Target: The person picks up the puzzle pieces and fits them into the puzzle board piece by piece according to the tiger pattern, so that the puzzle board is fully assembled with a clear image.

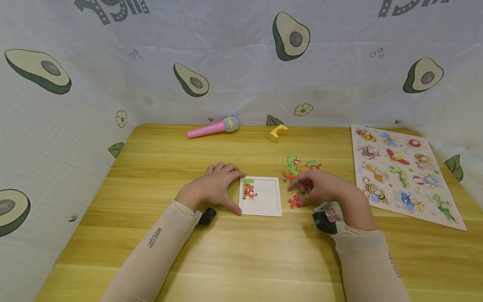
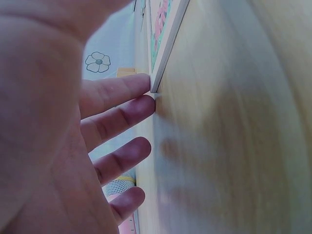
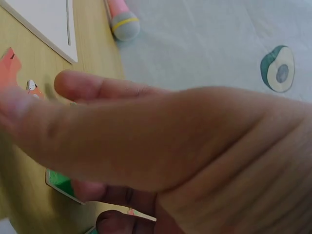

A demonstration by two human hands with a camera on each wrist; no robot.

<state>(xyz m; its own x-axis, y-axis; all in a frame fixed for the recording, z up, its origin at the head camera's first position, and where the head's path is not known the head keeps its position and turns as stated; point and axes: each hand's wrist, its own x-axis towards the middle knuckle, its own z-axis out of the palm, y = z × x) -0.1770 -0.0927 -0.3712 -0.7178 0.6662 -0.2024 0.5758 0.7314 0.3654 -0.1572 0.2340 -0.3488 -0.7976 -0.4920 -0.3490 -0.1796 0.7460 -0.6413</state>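
Note:
A square white puzzle tray [image 1: 266, 201] lies flat, with a fitted tiger-picture section [image 1: 248, 190] at its upper left. My left hand [image 1: 213, 186] is spread along the tray's left edge, thumb near the lower corner and index fingertip at the upper one. In the left wrist view its fingers [image 2: 122, 90] are straight. Right of the tray, my right hand [image 1: 317, 187] hovers low over loose puzzle pieces. Its thumb tip is right at an orange tiger piece [image 1: 293, 200]; the index finger reaches forward, apart from the thumb. Green-and-orange pieces [image 1: 292, 165] lie beyond that hand.
A pink toy microphone [image 1: 211, 128] and a yellow arched block [image 1: 278, 133] lie along the back edge. On the right rests a large insect picture board [image 1: 409, 176]. Beside my right wrist is a picture card [image 1: 333, 211], partly hidden. Avocado-print cloth [image 1: 241, 75] hangs behind the table.

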